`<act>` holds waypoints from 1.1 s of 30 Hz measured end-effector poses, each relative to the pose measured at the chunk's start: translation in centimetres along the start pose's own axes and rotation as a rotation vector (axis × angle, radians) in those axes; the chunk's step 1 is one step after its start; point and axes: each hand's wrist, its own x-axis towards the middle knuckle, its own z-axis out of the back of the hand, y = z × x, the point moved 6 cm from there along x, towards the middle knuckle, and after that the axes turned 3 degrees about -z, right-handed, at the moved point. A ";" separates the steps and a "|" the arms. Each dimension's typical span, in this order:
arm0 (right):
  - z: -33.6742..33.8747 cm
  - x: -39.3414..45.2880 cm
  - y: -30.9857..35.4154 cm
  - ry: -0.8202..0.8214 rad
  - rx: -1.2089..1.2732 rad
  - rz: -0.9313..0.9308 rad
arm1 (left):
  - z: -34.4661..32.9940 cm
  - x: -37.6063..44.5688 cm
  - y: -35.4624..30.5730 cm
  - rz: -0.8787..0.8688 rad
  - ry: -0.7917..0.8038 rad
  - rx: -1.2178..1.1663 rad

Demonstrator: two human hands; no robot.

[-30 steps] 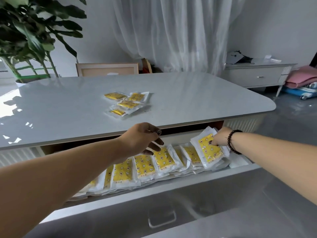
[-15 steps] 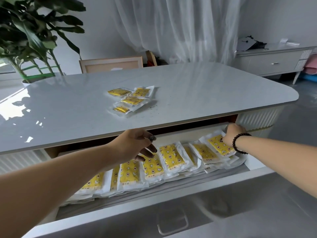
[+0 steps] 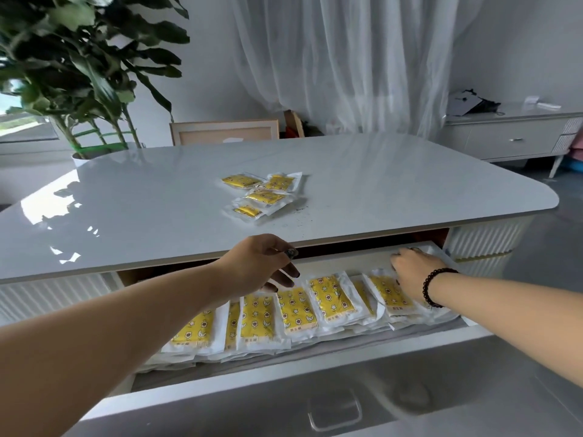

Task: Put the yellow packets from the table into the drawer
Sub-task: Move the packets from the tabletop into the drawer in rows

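White stone-look table (image 3: 157,197) carries the outstanding work: four yellow packets (image 3: 263,196) lie in a loose cluster near the middle of the top, well apart from both hands. Below its near edge the drawer (image 3: 252,383) stands pulled out, and a row of packets (image 3: 331,299) already fills it from left to right, overlapping and leaning like shingles. The main risk, in my judgement, is crowding: the row sits high and slanted, so further packets pushed in may ride up over the drawer's near wall or catch under the table edge when the drawer is closed. A second risk is that the slippery wrappers slide sideways when pressed from one end only. The left hand (image 3: 262,263) hovers over the middle of the row with fingers loosely curled and pointing down; it appears to hold nothing, though whether the fingertips touch a packet cannot be told. The right hand (image 3: 410,272), a beaded bracelet (image 3: 437,287) at its wrist, rests on the packets at the far right end of the drawer, fingers bent over their upper edges; whether it presses or pinches them cannot be told.
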 end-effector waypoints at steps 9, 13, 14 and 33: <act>12.0 -3.1 10.5 -0.302 0.594 0.284 | 6.0 0.9 0.7 -0.119 -0.469 0.400; 14.8 0.4 11.8 -0.378 0.792 0.203 | 7.2 2.2 1.8 -0.037 -0.472 0.498; 15.0 1.6 11.8 -0.381 0.830 0.161 | 7.5 2.8 1.9 -0.028 -0.486 0.505; 11.8 14.6 12.7 -0.163 1.466 -0.055 | 13.0 12.4 3.4 -0.153 -0.675 0.025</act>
